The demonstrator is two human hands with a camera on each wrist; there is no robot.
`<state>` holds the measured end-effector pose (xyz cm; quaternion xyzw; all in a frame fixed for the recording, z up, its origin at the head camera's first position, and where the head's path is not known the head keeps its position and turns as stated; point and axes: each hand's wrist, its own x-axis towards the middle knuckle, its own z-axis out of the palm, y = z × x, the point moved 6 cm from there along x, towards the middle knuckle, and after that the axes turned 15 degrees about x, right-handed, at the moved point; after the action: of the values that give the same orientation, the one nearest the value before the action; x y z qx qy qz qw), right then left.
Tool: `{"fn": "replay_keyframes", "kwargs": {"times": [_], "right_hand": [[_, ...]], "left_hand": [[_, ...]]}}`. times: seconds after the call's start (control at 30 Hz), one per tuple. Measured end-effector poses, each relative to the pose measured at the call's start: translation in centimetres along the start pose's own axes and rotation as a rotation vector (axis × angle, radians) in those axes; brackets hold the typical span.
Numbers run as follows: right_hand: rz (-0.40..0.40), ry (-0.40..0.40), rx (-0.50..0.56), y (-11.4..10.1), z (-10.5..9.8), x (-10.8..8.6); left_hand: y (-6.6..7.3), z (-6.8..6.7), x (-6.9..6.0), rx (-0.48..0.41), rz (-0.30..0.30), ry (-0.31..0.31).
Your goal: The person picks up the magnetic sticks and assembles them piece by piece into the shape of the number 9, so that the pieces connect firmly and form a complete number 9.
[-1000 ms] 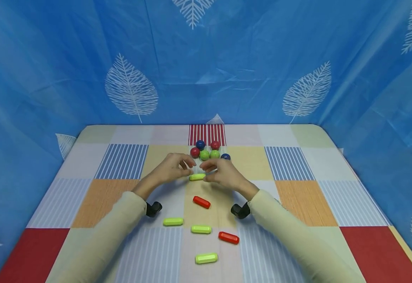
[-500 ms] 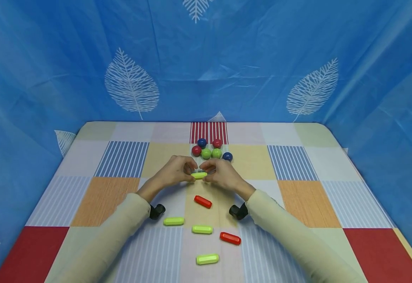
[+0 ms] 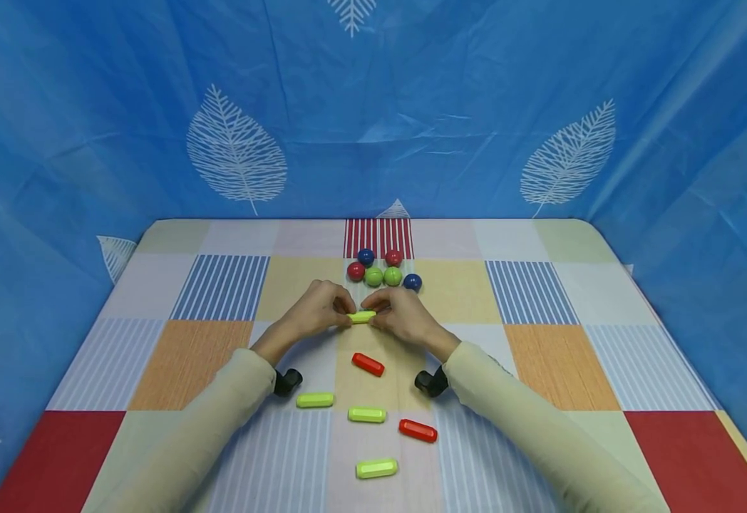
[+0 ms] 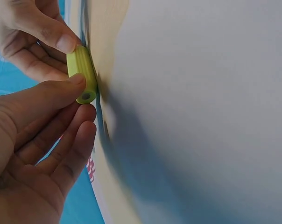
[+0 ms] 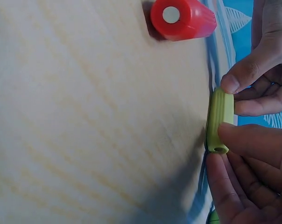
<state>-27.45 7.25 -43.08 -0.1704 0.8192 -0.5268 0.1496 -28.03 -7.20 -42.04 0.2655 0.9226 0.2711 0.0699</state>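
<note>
Both hands meet at one yellow-green bar [image 3: 362,317], lying crosswise below the group of balls. The left hand [image 3: 318,308] pinches its left end and the right hand [image 3: 407,315] its right end. In the left wrist view, the left thumb lies on the bar [image 4: 81,67] close to an end with a small round recess, fingertips below. The right wrist view has the right thumb against the bar [image 5: 220,114], with the left hand [image 5: 267,65] at the far end. A red bar [image 3: 368,365] rests just nearer the sleeves.
Beyond the hands sit red balls [image 3: 356,271], green balls [image 3: 374,276] and blue balls [image 3: 413,282]. Nearer lie yellow-green bars [image 3: 315,400], [image 3: 366,415], [image 3: 376,468] and another red bar [image 3: 418,430]. Blue cloth with leaf prints hangs behind the checked table [image 3: 219,392].
The fingers of both hands have closed in on the ends of the yellow-green bar, which they did not grip a second ago. The head view has shifted slightly. The other bars and balls lie as before.
</note>
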Motion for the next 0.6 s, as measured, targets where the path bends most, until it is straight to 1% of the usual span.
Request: {"fn": "replay_keyframes", "kwargs": {"times": [0.13,0.37,0.6], "right_hand": [[0.0,0.01,-0.023,0.2,-0.4,-0.3],[-0.008,0.05,-0.017,0.3,-1.5,-1.0],[0.009,0.09,-0.027,0.7,-2.5,-1.7]], "left_hand": [[0.3,0.2,0.2,-0.002,0.005,0.0],[1.2,0.2,0.8,0.018,0.029,-0.002],[2.1,0.6,1.6,0.042,0.034,-0.027]]}}
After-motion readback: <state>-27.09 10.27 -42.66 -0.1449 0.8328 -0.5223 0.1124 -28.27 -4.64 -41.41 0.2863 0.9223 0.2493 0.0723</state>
